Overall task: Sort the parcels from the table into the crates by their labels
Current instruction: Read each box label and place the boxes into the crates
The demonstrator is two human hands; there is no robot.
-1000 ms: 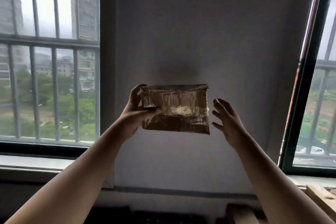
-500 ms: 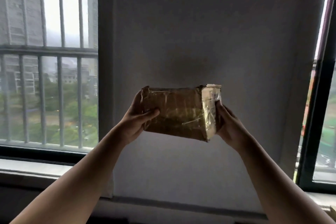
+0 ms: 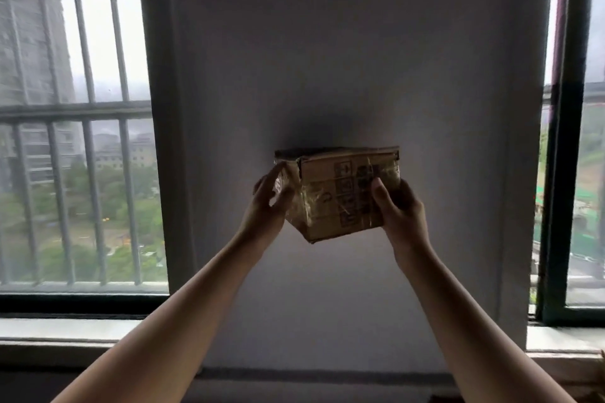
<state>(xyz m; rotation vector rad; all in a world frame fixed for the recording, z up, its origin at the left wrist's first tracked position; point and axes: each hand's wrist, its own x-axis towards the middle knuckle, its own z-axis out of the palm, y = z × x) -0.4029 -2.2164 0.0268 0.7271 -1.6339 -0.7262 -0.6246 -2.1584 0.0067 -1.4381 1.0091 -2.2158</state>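
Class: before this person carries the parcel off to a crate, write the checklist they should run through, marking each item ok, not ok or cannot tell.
1. Parcel gripped on both sides, left hand at its left end, right hand with thumb on the printed face: ok.
2. Printed face turned to the camera: ok.
3. Label readable: cannot tell, the print is blurred.
4. Crate in view: not ok, only wall and windows show.
5. Parcel level: not ok, it is tilted, one corner pointing down.
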